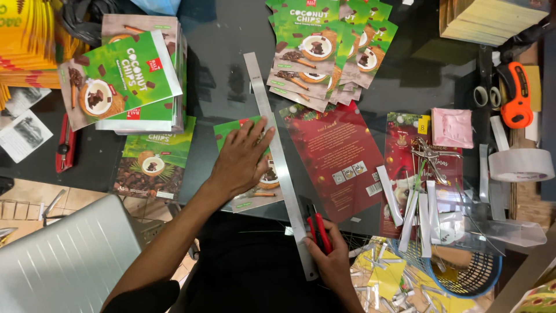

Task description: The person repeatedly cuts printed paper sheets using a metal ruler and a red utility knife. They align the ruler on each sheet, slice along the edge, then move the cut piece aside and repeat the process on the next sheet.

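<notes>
Now the left hand (pixel 240 159) lies flat, fingers spread, pressing a green pouch (pixel 250 168) and the edge of a long steel ruler (pixel 279 156) on the glass table (pixel 223 52). Just right of the ruler's near end, the right hand (pixel 333 258) grips a red cutter (pixel 319 230) (blade tip beside the ruler). A red sheet (pixel 339 159) lies right of the ruler, and pouch stacks (pixel 330 49) beyond it.

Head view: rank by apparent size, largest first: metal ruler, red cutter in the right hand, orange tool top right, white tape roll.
1. metal ruler, by far the longest.
2. white tape roll and orange tool: look about alike, not ranked.
3. red cutter, partly hidden by the right hand.
</notes>
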